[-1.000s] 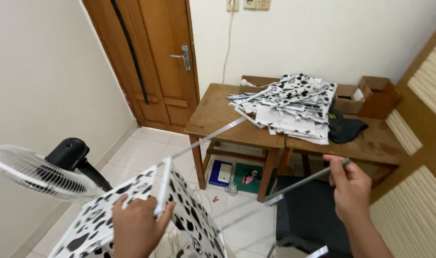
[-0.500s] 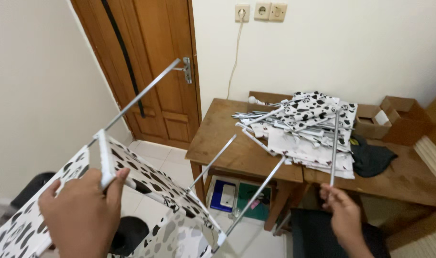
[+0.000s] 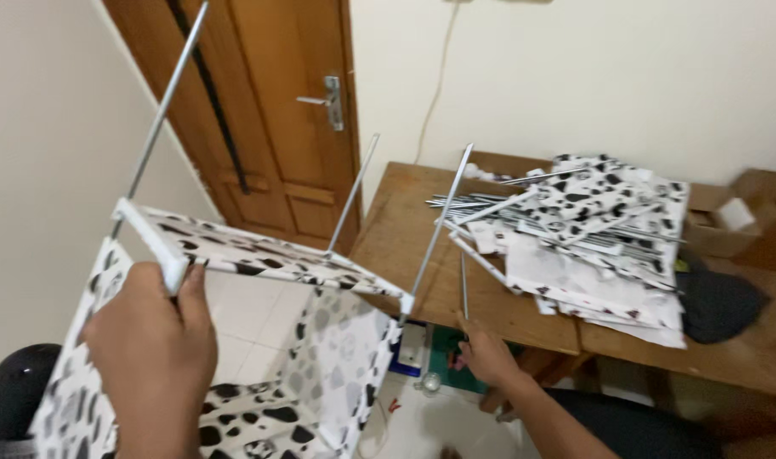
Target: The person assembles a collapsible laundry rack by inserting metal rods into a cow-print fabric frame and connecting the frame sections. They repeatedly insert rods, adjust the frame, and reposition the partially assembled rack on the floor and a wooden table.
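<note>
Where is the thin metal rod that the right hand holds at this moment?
In the head view, the metal rod stands upright right of centre, gripped at its lower end by the right hand, before the wooden table edge.

— What is the left hand (image 3: 154,357) doing?
— It is filling the near lower left of the view, back toward the camera, fingers curling shut in a grip, thumb pointing up.
— And the right hand (image 3: 488,355)?
— It is reaching out lower and farther away, forearm stretching in from the bottom right, fingers pinching closed.
</note>
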